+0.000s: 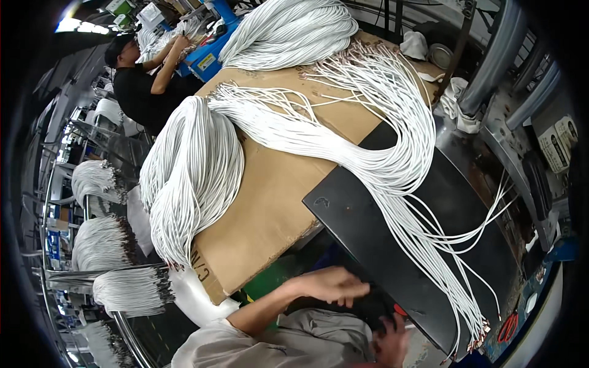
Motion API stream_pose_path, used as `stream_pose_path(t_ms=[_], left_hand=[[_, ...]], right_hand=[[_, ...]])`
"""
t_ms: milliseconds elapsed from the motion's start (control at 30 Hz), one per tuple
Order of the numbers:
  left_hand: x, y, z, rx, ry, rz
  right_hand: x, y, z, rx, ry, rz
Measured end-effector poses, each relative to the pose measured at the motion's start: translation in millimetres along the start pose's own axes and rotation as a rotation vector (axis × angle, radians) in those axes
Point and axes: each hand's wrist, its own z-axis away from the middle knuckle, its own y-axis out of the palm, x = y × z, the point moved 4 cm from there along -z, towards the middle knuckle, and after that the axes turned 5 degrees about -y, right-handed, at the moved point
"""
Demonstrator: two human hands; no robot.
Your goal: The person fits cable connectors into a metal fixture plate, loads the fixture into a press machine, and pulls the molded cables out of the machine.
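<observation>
My left hand (331,286) hangs over the dark gap in front of the cardboard, its fingers curled together. Whatever it may hold does not show. Lower and to the right, my right hand (391,343) is beside the near edge of the black tabletop (350,211), next to a small red thing (400,310). Its fingers are smeared and partly hidden. A long bundle of white wires (374,165) curves across the cardboard (270,208) and down over the black top. Its bare copper ends fan out at the near right corner. Neither hand touches these wires.
A folded white wire bundle (193,178) lies on the cardboard's left side, another large bundle (291,37) at the back. More wire bundles (132,291) hang on a rack at left. A co-worker in black (138,92) handles wires at a blue machine (205,58). Metal posts (497,58) stand right.
</observation>
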Motion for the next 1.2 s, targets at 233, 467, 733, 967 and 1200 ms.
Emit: stream_pose_path(t_ms=[233, 467, 733, 967, 1200], left_hand=[[-178.8, 66.9, -29.0, -0.462, 1.127, -0.837], [-200.0, 61.2, -107.8, -0.482, 0.989, -1.599], [-231.3, 22.8, -89.1, -0.39, 0.999, -1.664], [-197.9, 72.4, -79.9, 0.101, 0.735, -1.667], [-201.0, 43.8, -84.6, -0.513, 1.494, -0.888]], right_hand=[[189.7, 109.0, 2.0, 0.789, -0.768, 1.258], [273.3, 56.9, -87.8, -0.079, -1.042, 1.216], [255.9, 70.9, -86.3, 0.124, -0.82, 1.542], [260.0, 60.0, -88.7, 0.103, -0.853, 1.365], [273.0, 51.7, -26.3, 0.091, 0.095, 1.612]])
